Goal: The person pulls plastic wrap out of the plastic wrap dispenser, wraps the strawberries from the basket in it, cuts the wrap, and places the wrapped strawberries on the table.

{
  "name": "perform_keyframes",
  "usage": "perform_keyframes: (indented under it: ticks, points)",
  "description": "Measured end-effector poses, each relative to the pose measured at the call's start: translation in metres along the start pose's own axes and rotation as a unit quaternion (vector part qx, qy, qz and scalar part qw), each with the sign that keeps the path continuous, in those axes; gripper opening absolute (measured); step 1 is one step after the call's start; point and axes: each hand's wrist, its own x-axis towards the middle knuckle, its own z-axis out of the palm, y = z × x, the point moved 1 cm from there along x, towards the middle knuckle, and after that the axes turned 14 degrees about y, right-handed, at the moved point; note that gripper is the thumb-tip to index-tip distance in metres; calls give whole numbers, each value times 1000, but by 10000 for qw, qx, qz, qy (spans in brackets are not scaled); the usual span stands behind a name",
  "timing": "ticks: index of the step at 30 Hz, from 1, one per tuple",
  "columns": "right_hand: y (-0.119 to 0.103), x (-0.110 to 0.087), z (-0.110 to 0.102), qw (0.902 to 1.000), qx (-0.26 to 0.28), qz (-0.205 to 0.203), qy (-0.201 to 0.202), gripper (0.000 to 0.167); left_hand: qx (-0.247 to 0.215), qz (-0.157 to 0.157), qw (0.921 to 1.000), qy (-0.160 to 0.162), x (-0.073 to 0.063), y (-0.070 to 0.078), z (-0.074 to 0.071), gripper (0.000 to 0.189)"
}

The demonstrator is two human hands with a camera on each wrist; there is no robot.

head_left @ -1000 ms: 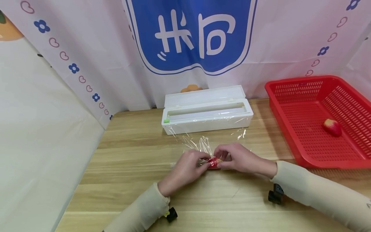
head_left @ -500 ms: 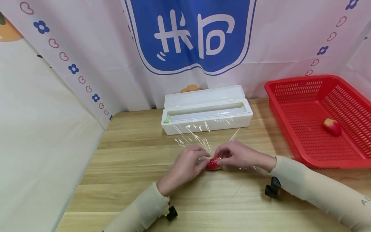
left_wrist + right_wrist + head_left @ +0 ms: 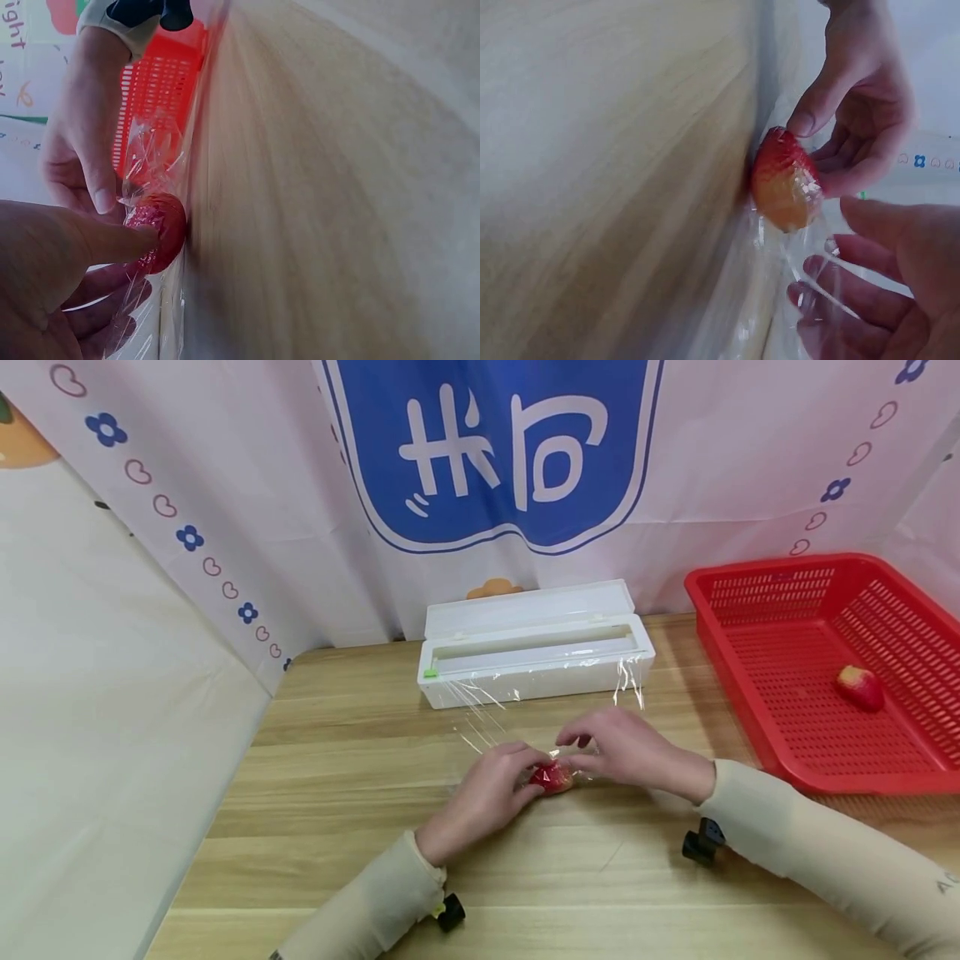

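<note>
A small red-and-yellow fruit [image 3: 552,778] lies on the wooden table under clear plastic wrap [image 3: 480,718]. My left hand [image 3: 489,793] holds the fruit at its red end, thumb and fingers on it through the film. Just right of the fruit is my right hand [image 3: 628,747], its thumb and fingers apart beside the yellow end. In the right wrist view, strands of film [image 3: 821,281] stretch across the right fingers. Crinkled film [image 3: 154,154] stands up beside the fruit in the left wrist view.
Behind the hands stands a white wrap dispenser box [image 3: 540,681], lid raised, the film running from its front edge. A red plastic basket [image 3: 765,727] on the right contains another red-and-yellow fruit [image 3: 859,688]. A printed curtain [image 3: 360,585] hangs behind the table.
The right hand has lifted slightly away from the fruit, and its fingers have spread. The fruit has turned so its yellow end shows at lower right. The left hand stays on it.
</note>
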Motion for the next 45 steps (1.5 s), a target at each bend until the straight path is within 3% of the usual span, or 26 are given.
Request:
perform_keyframes:
  ticks: [4, 10, 17, 24, 29, 34, 38, 45]
  points:
    - [-4, 1, -3, 9986, -330, -390, 146, 21, -61, -75, 9999, -30, 1, -2, 1, 33]
    - [-1, -1, 3, 9970, -191, -746, -30, 24, -127, -148, 9998, -73, 2, -7, 3, 30]
    - [8, -1, 11, 9985, 100, -523, -93, 31, -228, -304, 9993, -55, 3, -10, 4, 24]
    - [16, 2, 12, 9965, 779, 25, -311, 39, 189, 17, 9996, 195, 5, -10, 1, 21]
    - [21, 4, 12, 9953, 919, 123, -289, 32, 181, 173, 9988, 411, 6, -10, 1, 28]
    - [21, 6, 11, 9942, 1011, 159, -334, 26, 120, 128, 9991, 393, 8, -12, 3, 36]
    - [20, 7, 9, 9964, 798, -56, -293, 21, 110, 68, 9993, 354, 10, -14, 4, 30]
    - [17, 8, 7, 9985, 112, -510, 158, 21, 23, -162, 9995, 257, 12, -19, 5, 26]
